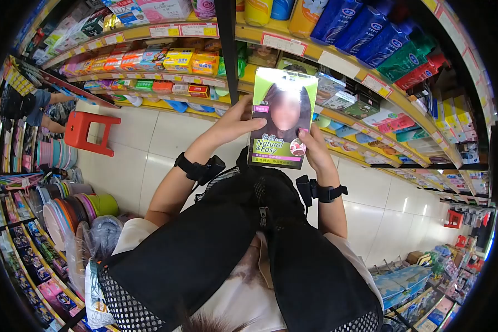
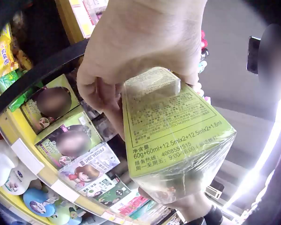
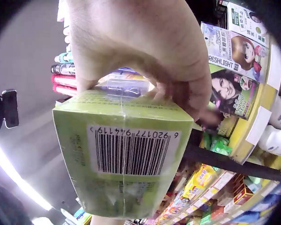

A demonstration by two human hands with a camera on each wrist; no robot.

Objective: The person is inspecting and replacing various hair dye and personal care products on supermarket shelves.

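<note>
A green hair dye box [image 1: 279, 124] printed "Natural & Easy", with a portrait of long dark hair, is held up in front of the chest, its front toward the head camera. My left hand [image 1: 239, 123] grips its left edge, thumb on the front face. Along the opposite edge, my right hand [image 1: 317, 148] holds it with the thumb over the lower right of the front. In the left wrist view, small print covers a side panel of the box [image 2: 178, 136]. The right wrist view shows a barcode on the end of the clear-wrapped box [image 3: 131, 154].
Shelves ahead carry similar hair dye boxes [image 2: 70, 140], blue bottles [image 1: 365, 39] and soap packs [image 1: 178, 59]. A red stool [image 1: 89, 133] stands on the tiled floor at left, near stacked basins [image 1: 66, 213]. Another person [image 1: 30, 105] is at the far left.
</note>
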